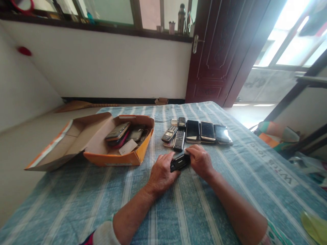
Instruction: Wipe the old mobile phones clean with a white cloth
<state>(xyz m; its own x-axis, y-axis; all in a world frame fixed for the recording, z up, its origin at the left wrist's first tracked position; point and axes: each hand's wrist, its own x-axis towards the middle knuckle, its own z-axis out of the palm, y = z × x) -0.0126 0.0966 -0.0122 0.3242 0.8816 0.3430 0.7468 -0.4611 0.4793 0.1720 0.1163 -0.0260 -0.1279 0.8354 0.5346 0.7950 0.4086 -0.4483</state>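
Observation:
Between my hands is a black Nokia mobile phone (180,162), tilted just above or on the cloth. My left hand (163,172) grips its left end, thumb below and fingers above. At its right end my right hand (200,161) is closed, pinching something small and pale, perhaps a cloth or tissue, against the phone. Just beyond lie a silver-black keypad phone (179,141) and a dark keypad phone (169,134). Farther right, a black smartphone (192,130), a gold-edged smartphone (207,131) and a shiny one (223,134) sit in a row.
An orange cardboard box (116,160) with its lid folded open to the left stands on the blue striped tablecloth (107,211). Several old phones (118,132) and a white card (128,147) lie in it. A yellow-green object (314,226) is at the lower right.

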